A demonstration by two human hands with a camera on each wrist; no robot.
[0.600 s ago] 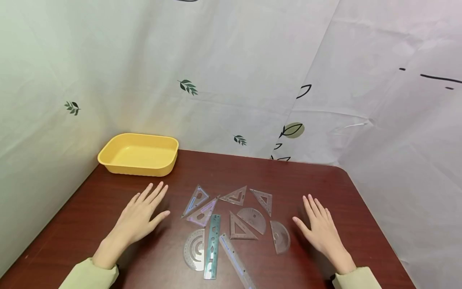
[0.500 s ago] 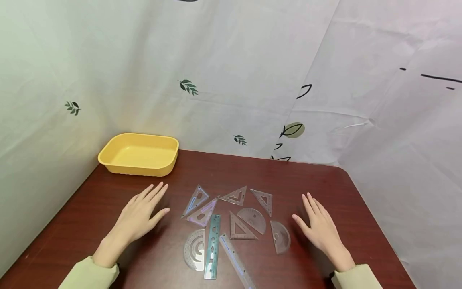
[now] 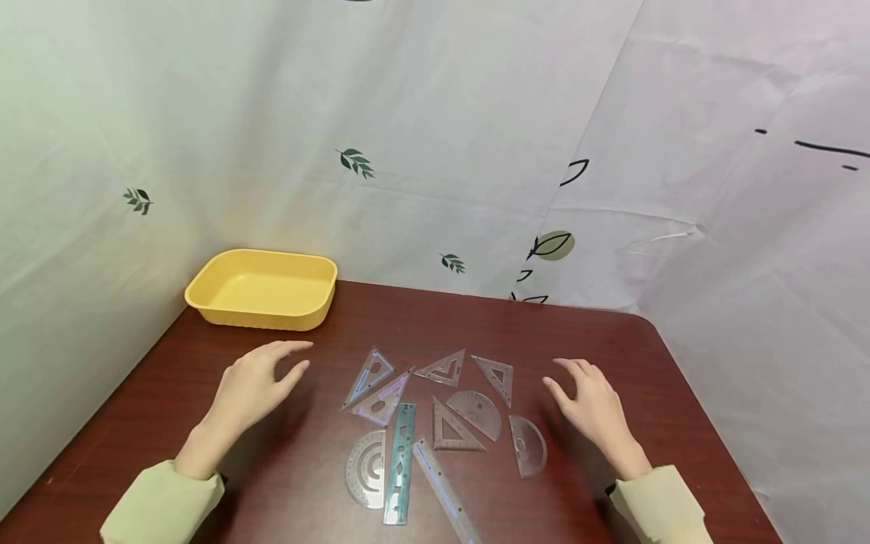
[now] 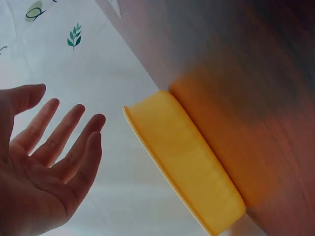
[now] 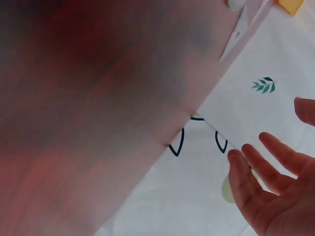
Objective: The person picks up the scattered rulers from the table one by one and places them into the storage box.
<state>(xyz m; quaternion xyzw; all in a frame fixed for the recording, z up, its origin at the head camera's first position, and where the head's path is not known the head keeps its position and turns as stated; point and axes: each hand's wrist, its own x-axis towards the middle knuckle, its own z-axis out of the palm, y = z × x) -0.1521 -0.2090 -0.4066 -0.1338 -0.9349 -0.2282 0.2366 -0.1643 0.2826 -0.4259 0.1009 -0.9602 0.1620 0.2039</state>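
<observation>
My left hand [image 3: 250,384] is over the table's left side with fingers relaxed and thumb apart, holding nothing. Nearest to it lie a set square with a blue strip [image 3: 360,389] and one with a purple strip [image 3: 381,409]. On the right my right hand [image 3: 593,402] is likewise loose, beside a clear half-round protractor [image 3: 534,447]. Between the hands are another protractor [image 3: 479,412], a set square [image 3: 448,434], a teal ruler [image 3: 401,461], a clear ruler with a blue strip [image 3: 442,487] and a round-edged protractor [image 3: 362,470]. Two more set squares, one left [image 3: 445,369] and one right [image 3: 501,375], lie farther back.
A yellow plastic basin [image 3: 265,321] stands at the table's back left corner; its side [image 4: 182,157] fills the middle of the left wrist view. White cloth [image 3: 435,151] with leaf prints hangs behind the dark red-brown table [image 3: 578,332] and along its sides.
Both hands have gone from outstretched fingers to bent, relaxed ones. The right hand has shifted slightly left and up in the view. Rulers, set squares, protractors and basin stay put.
</observation>
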